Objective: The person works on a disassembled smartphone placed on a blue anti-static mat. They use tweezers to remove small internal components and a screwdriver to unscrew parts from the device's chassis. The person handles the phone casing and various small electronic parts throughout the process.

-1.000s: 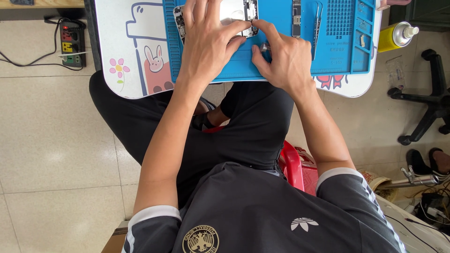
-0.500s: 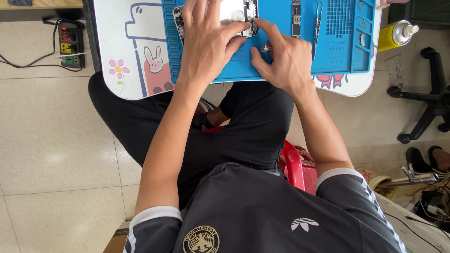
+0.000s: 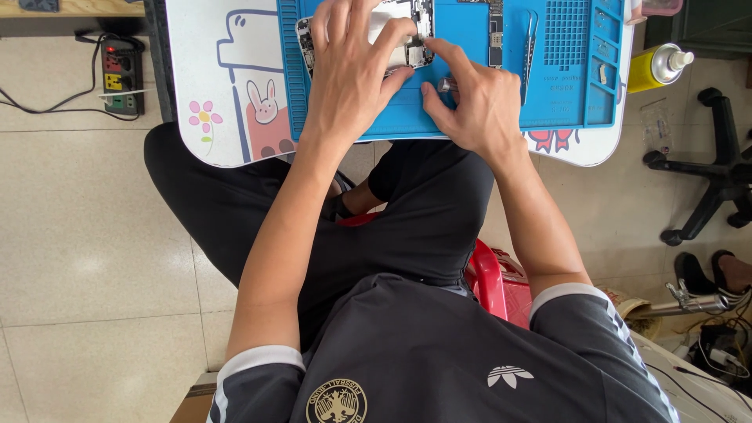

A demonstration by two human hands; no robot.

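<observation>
An opened phone (image 3: 407,35) with its insides showing lies on a blue work mat (image 3: 486,94) on a small white table (image 3: 227,86) with cartoon drawings. My left hand (image 3: 348,66) lies flat over the phone, fingers spread, pressing it down. My right hand (image 3: 470,98) sits just right of it, thumb and forefinger pinching a thin metal tool (image 3: 445,82) whose tip points at the phone's lower right corner. Most of the phone is hidden under my left hand.
A circuit board (image 3: 495,31) and tweezers (image 3: 529,39) lie on the mat's right part. A yellow bottle (image 3: 656,66) stands right of the table. A power strip (image 3: 119,78) lies on the tiled floor at left, an office chair base (image 3: 717,180) at right, a red stool (image 3: 489,278) under me.
The view has shifted slightly. My right hand's thumb and forefinger have moved a little at the phone's edge; my left hand stays pressed on the phone.
</observation>
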